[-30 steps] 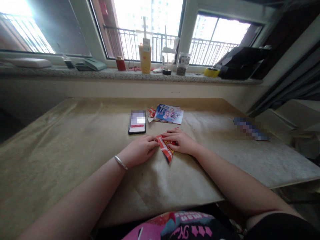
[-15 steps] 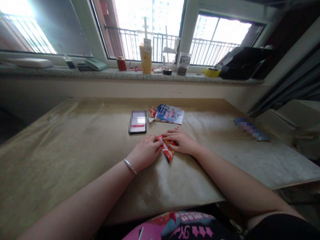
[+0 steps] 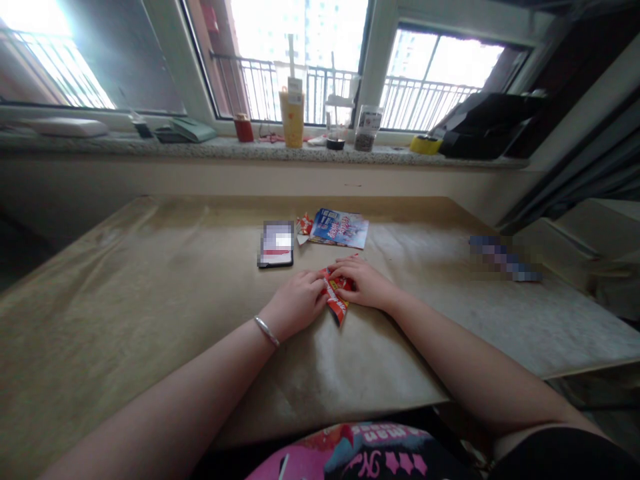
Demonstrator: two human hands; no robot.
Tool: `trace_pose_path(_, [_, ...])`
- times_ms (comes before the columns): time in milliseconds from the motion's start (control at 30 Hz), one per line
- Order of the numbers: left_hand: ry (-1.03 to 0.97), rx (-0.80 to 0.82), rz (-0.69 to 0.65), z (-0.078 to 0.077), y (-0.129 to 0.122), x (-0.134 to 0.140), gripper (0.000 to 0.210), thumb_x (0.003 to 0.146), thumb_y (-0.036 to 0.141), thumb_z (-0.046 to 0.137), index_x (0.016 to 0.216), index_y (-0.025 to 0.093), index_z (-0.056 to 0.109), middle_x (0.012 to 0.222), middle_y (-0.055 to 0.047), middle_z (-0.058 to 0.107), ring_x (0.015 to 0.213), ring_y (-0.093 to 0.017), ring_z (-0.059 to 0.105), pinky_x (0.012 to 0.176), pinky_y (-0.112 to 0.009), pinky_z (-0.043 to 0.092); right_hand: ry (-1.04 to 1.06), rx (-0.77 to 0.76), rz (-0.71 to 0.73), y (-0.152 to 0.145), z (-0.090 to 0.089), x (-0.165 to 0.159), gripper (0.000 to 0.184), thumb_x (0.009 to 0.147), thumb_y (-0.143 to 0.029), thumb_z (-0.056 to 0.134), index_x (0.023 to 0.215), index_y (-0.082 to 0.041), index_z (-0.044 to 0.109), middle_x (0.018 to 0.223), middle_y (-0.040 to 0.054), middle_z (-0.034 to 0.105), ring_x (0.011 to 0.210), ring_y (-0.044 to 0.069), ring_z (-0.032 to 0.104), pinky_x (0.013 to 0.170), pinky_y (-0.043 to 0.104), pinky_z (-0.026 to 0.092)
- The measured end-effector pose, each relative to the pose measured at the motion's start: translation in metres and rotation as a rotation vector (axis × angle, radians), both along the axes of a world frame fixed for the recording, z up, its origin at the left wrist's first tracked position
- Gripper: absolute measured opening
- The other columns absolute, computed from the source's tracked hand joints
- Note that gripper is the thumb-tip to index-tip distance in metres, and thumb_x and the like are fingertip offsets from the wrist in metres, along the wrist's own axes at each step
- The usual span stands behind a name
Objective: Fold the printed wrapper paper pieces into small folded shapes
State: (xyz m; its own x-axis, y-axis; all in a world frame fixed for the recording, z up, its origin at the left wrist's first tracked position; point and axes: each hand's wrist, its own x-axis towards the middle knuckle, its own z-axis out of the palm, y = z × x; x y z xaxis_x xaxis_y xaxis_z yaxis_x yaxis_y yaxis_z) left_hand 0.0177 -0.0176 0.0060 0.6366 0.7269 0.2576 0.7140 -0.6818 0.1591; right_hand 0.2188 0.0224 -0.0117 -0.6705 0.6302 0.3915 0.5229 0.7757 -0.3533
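Both forearms (image 3: pixel 200 379) angled inward, left hand (image 3: pixel 297 301) knuckles up with fingers (image 3: pixel 317 288) bent, its grip hard to tell, right hand (image 3: pixel 366 284) palm down, fingers extended

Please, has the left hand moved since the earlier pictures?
Yes. Judged against the blue printed sheets, the left hand has moved rightward, further over the red folded paper.

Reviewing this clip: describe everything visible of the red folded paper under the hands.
The red folded paper looks thin, printed with white lettering and some yellow. It lies on the tan table, narrowing to a point toward the person. The left hand touches its left side; the right hand rests over its right part, thumb and fingers spread. The hands hide much of it, so its full outline cannot be told.
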Motion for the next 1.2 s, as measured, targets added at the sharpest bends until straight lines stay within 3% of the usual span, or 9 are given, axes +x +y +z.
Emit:
trace_pose_path(167, [0.061,0.036,0.026,0.002,0.000,0.002,0.020,0.090,0.023,0.045,0.092,0.014,0.062,0.098,-0.010,0.062,0.091,-0.022,0.057,0.085,-0.036,0.049,0.051,-0.001,-0.050,0.002,-0.003,0.002,0.016,0.074,-0.027,0.067,0.088,-0.019,0.066,0.105,0.0093,0.063,0.113,0.025,0.052,0.099,0.042,0.040])
trace_pose_path(333, [0.081,0.040,0.051,0.004,0.000,0.005,0.022,0.091,0.025,0.043,0.087,0.014,0.062,0.093,-0.010,0.062,0.087,-0.021,0.057,0.080,-0.035,0.050,0.028,0.004,-0.108,0.001,-0.001,0.007,0.014,0.075,-0.030,0.066,0.084,-0.019,0.067,0.099,0.0088,0.059,0.099,0.021,0.055,0.089,0.037,0.045])
trace_pose_path(633, [0.084,0.044,0.074,0.000,0.000,0.006,0.019,0.089,0.025,0.046,0.089,0.014,0.062,0.099,-0.009,0.062,0.092,-0.021,0.057,0.085,-0.033,0.048,-0.107,-0.011,-0.116,-0.005,0.012,0.010,0.007,0.076,-0.027,0.065,0.076,-0.020,0.065,0.086,0.0049,0.062,0.092,0.019,0.057,0.089,0.035,0.043])
trace_pose_path(1000, [0.141,0.069,0.097,0.002,-0.001,0.007,0.022,0.090,0.028,0.044,0.091,0.015,0.061,0.096,-0.009,0.062,0.083,-0.020,0.058,0.075,-0.032,0.049,-0.158,-0.066,-0.166,-0.006,0.014,0.011,0.008,0.074,-0.027,0.064,0.072,-0.020,0.062,0.086,0.0039,0.065,0.091,0.018,0.059,0.085,0.031,0.044])
trace_pose_path(1200, [0.139,0.101,0.090,-0.001,-0.002,0.006,0.031,0.091,0.033,0.045,0.117,0.024,0.059,0.100,-0.009,0.061,0.081,-0.020,0.058,0.072,-0.033,0.046,-0.164,-0.077,-0.201,-0.008,0.017,0.013,0.009,0.071,-0.028,0.065,0.075,-0.020,0.063,0.091,0.0035,0.067,0.096,0.020,0.059,0.088,0.032,0.043])
